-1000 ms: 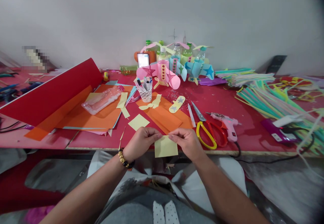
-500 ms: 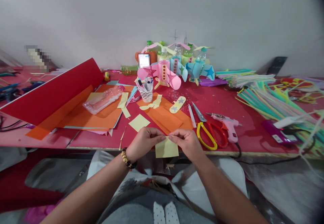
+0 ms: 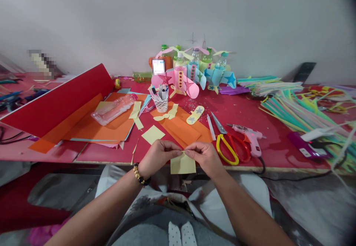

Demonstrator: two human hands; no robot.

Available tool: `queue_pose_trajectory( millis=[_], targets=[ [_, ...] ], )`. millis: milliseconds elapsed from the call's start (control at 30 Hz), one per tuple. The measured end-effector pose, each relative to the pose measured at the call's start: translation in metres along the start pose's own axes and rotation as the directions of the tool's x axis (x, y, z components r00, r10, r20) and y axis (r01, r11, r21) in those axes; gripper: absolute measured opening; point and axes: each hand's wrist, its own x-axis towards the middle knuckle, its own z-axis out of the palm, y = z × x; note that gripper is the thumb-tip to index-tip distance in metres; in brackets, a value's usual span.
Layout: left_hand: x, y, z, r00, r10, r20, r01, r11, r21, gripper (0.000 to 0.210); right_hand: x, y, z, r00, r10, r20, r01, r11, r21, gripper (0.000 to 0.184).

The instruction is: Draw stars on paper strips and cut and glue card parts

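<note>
Left wrist: beaded bracelet [image 3: 138, 176], round beads, gold-coloured and glossy black, single strand. Forearms [image 3: 97, 209] bare as far as the frame goes, fingers [image 3: 175, 152] bare too. Torso: grey top [image 3: 150, 235]. Two white strips [image 3: 174, 234] on its front, side by side, small dark dots, slanted upper ends. Lap: creased pale grey cloth [image 3: 111, 186], dark mottled patch [image 3: 141, 203] left of middle; can't tell if trousers or apron.

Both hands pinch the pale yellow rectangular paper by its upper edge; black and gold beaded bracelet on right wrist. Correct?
No: head view shows the black and gold beaded bracelet on the left wrist. Left hand and right hand pinch the pale yellow rectangular paper by its upper edge.
</note>
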Motion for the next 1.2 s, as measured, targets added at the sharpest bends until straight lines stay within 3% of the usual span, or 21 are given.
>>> queue_pose_trajectory(
  millis=[233, 467, 800, 1200],
  targets=[
    [0.0, 0.001, 0.0, 1.0, -0.007, -0.006, 0.007, 1.0, -0.016, 0.028, 0.001, -0.001, 0.001, 1.0, 0.011, -0.017, -0.011, 1.0, -0.002, 0.019],
    [0.001, 0.0, 0.001, 1.0, 0.01, -0.024, -0.011, 0.998, -0.054, 0.025, 0.001, 0.002, 0.001, 0.998, -0.057, -0.04, 0.055, 0.997, -0.053, 0.016],
    [0.004, 0.006, 0.003, 0.998, 0.018, -0.053, -0.022, 0.998, -0.067, 0.022, 0.0, -0.003, 0.0, 0.999, -0.02, -0.044, 0.02, 1.0, 0.001, 0.014],
    [0.05, 0.035, -0.008, 0.991, 0.135, 0.013, -0.136, 0.984, 0.113, 0.017, 0.027, -0.015, -0.017, 0.972, -0.168, -0.164, 0.145, 0.979, -0.146, 0.011]
  ],
)
